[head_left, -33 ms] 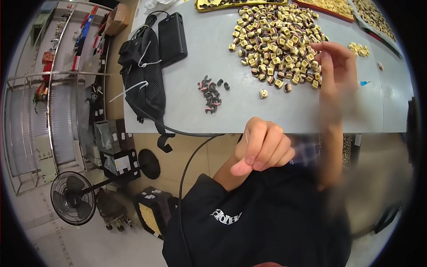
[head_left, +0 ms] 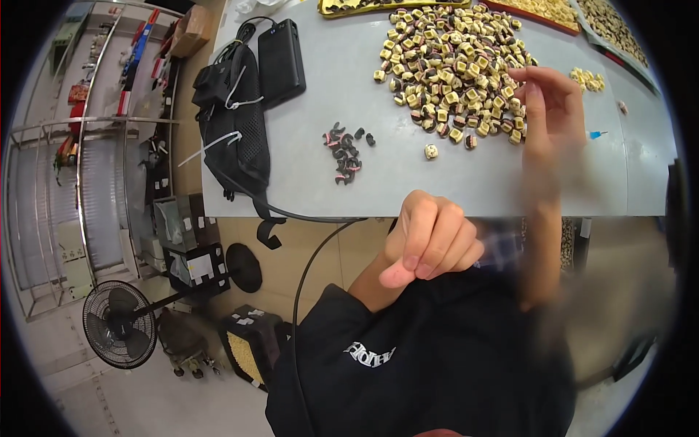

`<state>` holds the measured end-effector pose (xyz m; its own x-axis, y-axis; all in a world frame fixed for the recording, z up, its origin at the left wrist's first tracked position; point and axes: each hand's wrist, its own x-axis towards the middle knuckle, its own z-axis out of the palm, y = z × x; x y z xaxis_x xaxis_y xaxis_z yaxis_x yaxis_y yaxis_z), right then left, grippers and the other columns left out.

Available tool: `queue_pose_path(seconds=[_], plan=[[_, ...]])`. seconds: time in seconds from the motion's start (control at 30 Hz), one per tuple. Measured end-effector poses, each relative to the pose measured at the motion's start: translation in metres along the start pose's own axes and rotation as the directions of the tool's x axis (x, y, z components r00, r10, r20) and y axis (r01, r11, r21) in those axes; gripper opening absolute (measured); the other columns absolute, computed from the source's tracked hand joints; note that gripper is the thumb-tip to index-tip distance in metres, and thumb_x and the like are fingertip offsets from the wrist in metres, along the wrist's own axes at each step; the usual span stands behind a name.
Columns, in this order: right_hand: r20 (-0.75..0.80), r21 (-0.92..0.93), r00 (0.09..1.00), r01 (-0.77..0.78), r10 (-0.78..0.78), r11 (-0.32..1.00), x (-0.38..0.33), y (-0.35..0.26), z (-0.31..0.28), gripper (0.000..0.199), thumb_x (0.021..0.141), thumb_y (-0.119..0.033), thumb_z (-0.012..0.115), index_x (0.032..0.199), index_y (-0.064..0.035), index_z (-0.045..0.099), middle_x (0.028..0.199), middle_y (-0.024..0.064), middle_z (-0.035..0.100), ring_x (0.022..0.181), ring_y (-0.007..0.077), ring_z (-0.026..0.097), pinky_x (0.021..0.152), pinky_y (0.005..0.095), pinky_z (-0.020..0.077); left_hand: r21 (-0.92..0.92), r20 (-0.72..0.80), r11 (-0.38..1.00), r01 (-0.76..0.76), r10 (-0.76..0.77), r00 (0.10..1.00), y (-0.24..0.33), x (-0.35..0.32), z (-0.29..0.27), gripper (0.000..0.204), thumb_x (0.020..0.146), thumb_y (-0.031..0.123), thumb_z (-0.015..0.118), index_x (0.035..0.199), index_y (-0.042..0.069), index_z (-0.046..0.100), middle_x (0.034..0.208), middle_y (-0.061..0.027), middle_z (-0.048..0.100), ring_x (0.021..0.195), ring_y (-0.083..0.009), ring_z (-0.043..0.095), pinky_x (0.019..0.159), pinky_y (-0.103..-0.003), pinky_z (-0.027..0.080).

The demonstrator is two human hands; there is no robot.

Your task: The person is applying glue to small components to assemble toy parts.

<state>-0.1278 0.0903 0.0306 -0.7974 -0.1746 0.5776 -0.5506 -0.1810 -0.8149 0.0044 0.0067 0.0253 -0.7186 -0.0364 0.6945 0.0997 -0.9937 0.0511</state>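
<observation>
My left hand [head_left: 433,237] is held in front of my chest, just off the table's near edge. Its fingers are curled with the thumb pressed against them, hiding anything between them. Over the table, my right hand [head_left: 557,105] rests at the right side of a heap of small square cream, pink and black pieces [head_left: 455,80]. Its fingers are bent and the thumb stands apart from the index finger, with no piece visible between them. A single cream piece [head_left: 431,151] lies just in front of the heap. Small curved black and pink pieces [head_left: 346,153] form a loose group farther left.
A black pouch [head_left: 237,124] with cable ties and a black power bank [head_left: 281,64] occupy the table's left side. A black cable [head_left: 306,277] runs down beside me. Trays, one yellow [head_left: 393,10] and one red [head_left: 539,18], line the far edge. A fan [head_left: 120,324] stands at left.
</observation>
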Motion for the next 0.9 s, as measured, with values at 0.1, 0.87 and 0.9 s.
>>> queue_pose_path(seconds=[0.1,0.87,0.9], plan=[[0.006,-0.007,1.0,0.002,-0.002,1.0,-0.001,0.0,0.0,0.012,0.086,0.0,0.049,0.098,0.0022,0.052,0.091,0.0079,0.061,0.076,0.0086,0.054,0.072,0.0209,0.0442,0.064,-0.028,0.998,-0.023,0.025,0.999,-0.001,-0.001,0.0,0.025,0.071,0.021,0.074,0.068,0.01,0.052,0.071,0.0009,0.052,0.059,-0.0089,0.048,0.053,-0.023,0.035],[0.013,0.0,0.999,0.05,-0.05,0.999,-0.001,0.004,-0.004,0.012,0.086,0.0,0.05,0.097,0.002,0.053,0.088,0.0077,0.062,0.074,0.0077,0.055,0.071,0.0207,0.0455,0.508,-0.274,0.861,0.007,0.154,0.949,-0.003,-0.01,0.009,0.027,0.066,0.02,0.076,0.064,0.009,0.051,0.067,0.0006,0.05,0.058,-0.0099,0.049,0.05,-0.025,0.032],[0.019,-0.002,0.999,0.042,-0.042,0.999,-0.001,0.004,-0.004,0.012,0.086,0.0,0.049,0.098,0.0022,0.052,0.09,0.0086,0.062,0.075,0.0079,0.054,0.072,0.0205,0.0446,0.507,-0.275,0.862,0.008,0.153,0.949,-0.003,-0.01,0.009,0.027,0.066,0.02,0.076,0.064,0.009,0.051,0.067,0.0006,0.05,0.058,-0.0099,0.049,0.05,-0.025,0.032]])
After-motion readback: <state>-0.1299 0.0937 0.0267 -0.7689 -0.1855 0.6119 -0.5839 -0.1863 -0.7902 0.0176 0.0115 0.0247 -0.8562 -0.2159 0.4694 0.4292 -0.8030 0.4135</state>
